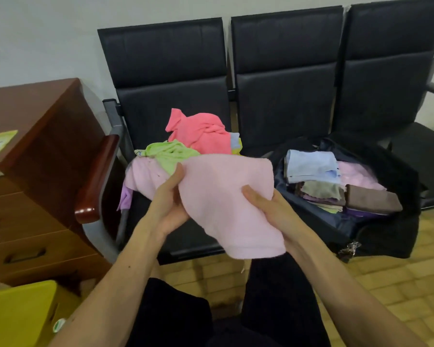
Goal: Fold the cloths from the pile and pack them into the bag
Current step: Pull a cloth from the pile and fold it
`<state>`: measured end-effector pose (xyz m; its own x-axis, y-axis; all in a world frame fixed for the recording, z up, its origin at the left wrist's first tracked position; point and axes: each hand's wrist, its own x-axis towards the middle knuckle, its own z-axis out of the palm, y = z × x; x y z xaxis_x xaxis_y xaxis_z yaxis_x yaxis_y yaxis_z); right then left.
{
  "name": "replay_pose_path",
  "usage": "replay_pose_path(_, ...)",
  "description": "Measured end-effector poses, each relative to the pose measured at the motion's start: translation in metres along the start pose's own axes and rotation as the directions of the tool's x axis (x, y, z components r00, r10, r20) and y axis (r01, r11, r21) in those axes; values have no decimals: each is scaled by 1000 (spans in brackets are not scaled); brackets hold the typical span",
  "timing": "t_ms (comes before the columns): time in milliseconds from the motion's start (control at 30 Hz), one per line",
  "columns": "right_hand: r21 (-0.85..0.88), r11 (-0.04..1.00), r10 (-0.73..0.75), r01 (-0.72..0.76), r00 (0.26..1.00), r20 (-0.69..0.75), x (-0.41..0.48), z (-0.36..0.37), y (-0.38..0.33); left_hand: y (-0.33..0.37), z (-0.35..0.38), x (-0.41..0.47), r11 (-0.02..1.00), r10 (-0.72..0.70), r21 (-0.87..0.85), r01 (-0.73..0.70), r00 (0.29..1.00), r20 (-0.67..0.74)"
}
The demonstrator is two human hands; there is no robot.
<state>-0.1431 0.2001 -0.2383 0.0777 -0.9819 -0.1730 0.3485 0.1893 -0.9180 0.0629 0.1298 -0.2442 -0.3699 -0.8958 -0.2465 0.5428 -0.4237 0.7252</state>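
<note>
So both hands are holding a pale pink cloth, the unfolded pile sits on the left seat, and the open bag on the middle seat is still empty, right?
Not quite. The head view shows the bag already holds folded cloths. The rest stands: left hand and right hand hold the pale pink cloth, pile on the left seat.

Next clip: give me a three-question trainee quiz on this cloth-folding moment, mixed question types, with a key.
1. True or false: both hands hold the pale pink cloth.
2. Which folded cloth lies topmost at the back of the bag? A) light blue B) brown C) green
3. Fill in: the unfolded pile sits on the ___ chair seat.

Key: 1 true: the left hand and right hand each grip it. 2 A, the light blue cloth. 3 left.
</note>
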Motion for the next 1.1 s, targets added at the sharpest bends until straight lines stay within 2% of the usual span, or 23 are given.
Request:
replay_pose_path(67,25,999,-24,25,999,-35,4,-11,-14,-18,7,10,995,-60,-72,72,986,158)
replay_pose_path(133,64,998,-25,29,998,-63,8,-22,-25,-37,15,20,983,-174,-14,186,943,284)
replay_pose_path(167,76,997,-25,32,996,-91,10,-32,-28,-48,20,27,970,-236,14,244,918,319)
replay_pose_path(233,43,998,-39,47,984,-172,12,-59,-30,-65,33,40,939,-345,98,331,891,296)
replay_pose_path(367,-24,999,35,-45,952,-305,12,-124,-22,-96,59,72,855,-400,413,313,905,143)
replay_pose_path(467,-71,988,105,-141,921,-374,8,-178,-16,-122,81,102,774,-431,558,299,895,117)
replay_pose_path(567,-156,970,102,-184,898,-429,10,-235,-18,-157,105,147,699,-436,672,245,891,128)
replay_pose_path(633,-188,956,105,-223,864,-492,20,-277,-25,-181,129,183,680,-438,698,224,888,142)
replay_pose_path(833,-135,957,134,-256,807,-576,66,-370,-61,-224,195,278,662,-422,731,169,890,176)
replay_pose_path(1000,-259,897,94,-357,729,-678,129,-448,-70,-259,223,360,660,-384,738,138,907,174)
replay_pose_path(1100,-305,863,77,-404,699,-711,160,-482,-58,-284,222,393,598,-361,794,108,921,147)
